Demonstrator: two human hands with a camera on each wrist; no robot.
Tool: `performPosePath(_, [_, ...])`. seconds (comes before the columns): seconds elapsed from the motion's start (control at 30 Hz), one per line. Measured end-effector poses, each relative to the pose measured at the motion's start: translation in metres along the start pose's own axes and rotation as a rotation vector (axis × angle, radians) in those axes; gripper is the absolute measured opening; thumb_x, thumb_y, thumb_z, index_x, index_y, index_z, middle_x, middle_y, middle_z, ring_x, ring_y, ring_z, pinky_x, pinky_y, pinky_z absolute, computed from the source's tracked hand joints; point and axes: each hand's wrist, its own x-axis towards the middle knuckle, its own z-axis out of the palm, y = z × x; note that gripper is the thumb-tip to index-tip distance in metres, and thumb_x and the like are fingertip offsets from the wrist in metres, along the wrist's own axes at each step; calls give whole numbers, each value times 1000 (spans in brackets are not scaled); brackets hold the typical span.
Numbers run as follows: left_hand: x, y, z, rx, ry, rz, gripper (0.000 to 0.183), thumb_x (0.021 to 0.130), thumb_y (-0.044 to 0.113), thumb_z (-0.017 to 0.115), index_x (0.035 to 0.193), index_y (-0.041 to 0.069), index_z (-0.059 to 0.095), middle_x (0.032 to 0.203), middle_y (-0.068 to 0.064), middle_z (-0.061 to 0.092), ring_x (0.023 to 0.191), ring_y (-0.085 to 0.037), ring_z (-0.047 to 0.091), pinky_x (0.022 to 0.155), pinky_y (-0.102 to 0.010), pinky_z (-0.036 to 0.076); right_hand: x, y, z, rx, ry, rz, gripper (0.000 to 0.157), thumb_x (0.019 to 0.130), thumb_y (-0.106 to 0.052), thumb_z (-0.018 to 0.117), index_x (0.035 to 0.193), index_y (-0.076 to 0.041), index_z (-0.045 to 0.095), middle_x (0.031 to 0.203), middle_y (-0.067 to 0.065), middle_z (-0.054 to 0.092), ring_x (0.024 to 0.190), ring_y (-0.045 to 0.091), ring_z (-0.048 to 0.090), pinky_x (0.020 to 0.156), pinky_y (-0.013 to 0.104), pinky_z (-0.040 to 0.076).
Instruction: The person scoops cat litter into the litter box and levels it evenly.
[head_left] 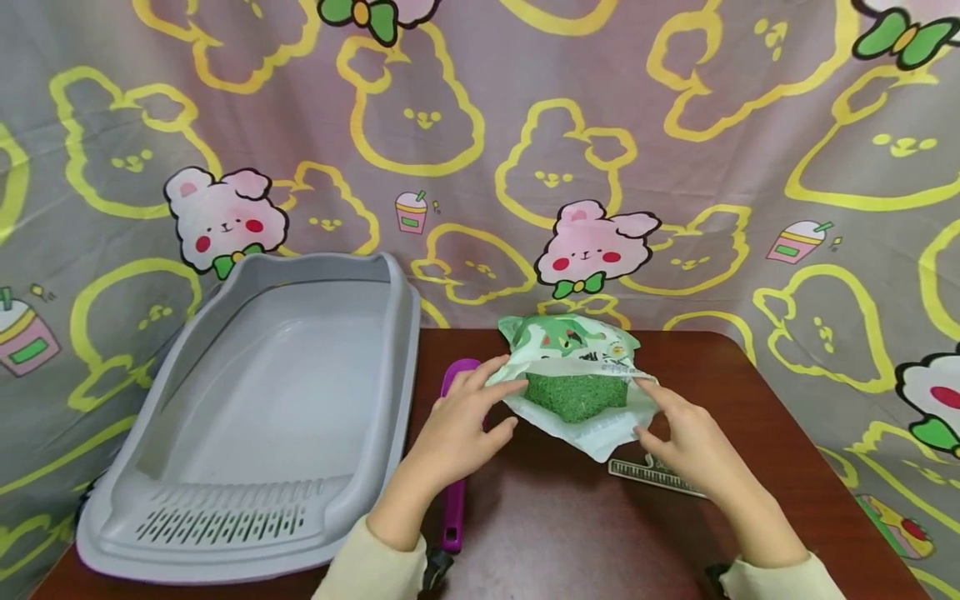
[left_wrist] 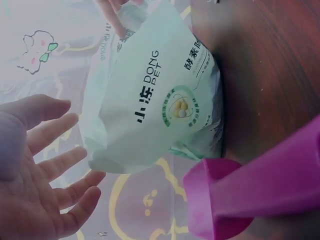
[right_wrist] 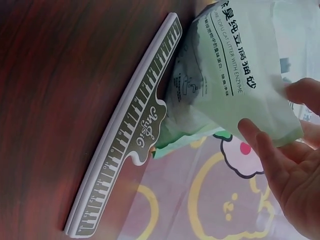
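An opened bag of cat litter (head_left: 570,337) lies toward the back of the table, its mouth facing me and green pellets (head_left: 577,396) showing inside. My left hand (head_left: 465,425) is at the bag's left edge with fingers spread; in the left wrist view, its fingers extend loosely beside the pale green bag (left_wrist: 145,100). At the right edge, my right hand (head_left: 686,433) holds the rim between thumb and fingers. The right wrist view shows fingers (right_wrist: 267,155) on both sides of the bag's edge (right_wrist: 250,65).
A large grey litter box (head_left: 408,358) occupies the table's left side. Between it and the bag lies a purple scoop (head_left: 454,508), partly hidden by my left hand. A piano-patterned ruler (head_left: 630,472) marked "Music" lies near my right hand. A patterned curtain (head_left: 465,83) hangs behind.
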Motion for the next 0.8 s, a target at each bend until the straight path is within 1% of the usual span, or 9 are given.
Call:
performPosePath(0.1, [-5,-1,-3,-2,39,-5,50,91,24,68,140,26,58,155,3,43,139,-27,42,88,-60,45,0,1,0,23,-5,8,66,74,-4,82,134,1,56,118,19,68,78,18,57,68,37,47])
performPosePath(0.2, [-11,-3,-6,6,74,-22,53,90,23,69,142,25,55,152,4,47,137,-25,44,89,-58,46,1,2,0,45,-6,16,66,74,-5,82,134,1,56,118,20,68,83,21,61,70,39,50])
performPosePath(0.27, [-16,-5,-7,13,102,-44,55,89,22,70,142,22,55,149,3,50,133,-24,48,91,-56,47,1,3,1,51,-4,14,66,74,-5,82,134,1,56,119,19,68,87,23,64,73,41,51])
performPosePath(0.33, [-22,-5,-7,13,130,-81,56,89,20,71,142,18,55,146,0,53,127,-26,52,93,-53,49,1,3,2,52,0,11,66,74,-5,82,134,0,56,119,19,68,91,25,66,75,44,53])
performPosePath(0.47, [-33,-7,-7,-2,182,-188,55,88,18,72,140,10,56,139,-8,59,120,-32,57,98,-49,49,1,3,3,58,5,0,66,74,-5,83,135,-1,55,119,18,68,95,28,68,78,47,53])
performPosePath(0.53, [-37,-10,-5,-6,192,-233,56,87,17,73,139,9,56,136,-11,60,119,-34,58,99,-50,49,1,3,3,61,7,0,67,74,-5,83,135,-1,55,118,18,69,95,29,68,78,48,53])
performPosePath(0.6, [-41,-14,-2,-5,195,-258,56,86,17,74,139,8,57,134,-12,61,118,-36,59,100,-50,48,0,2,3,59,8,2,67,74,-5,83,135,0,55,117,18,69,93,29,68,78,48,53])
performPosePath(0.7, [-45,-19,3,9,190,-266,57,84,17,76,137,6,58,131,-13,62,117,-37,60,100,-50,48,-1,1,3,52,5,12,67,75,-6,82,135,0,54,116,18,69,93,30,69,77,49,53])
performPosePath(0.8, [-48,-21,9,19,182,-255,57,83,15,77,135,4,58,131,-16,61,116,-38,60,99,-51,48,-2,1,2,59,-2,20,68,75,-6,82,136,1,53,115,20,69,94,33,69,78,50,53])
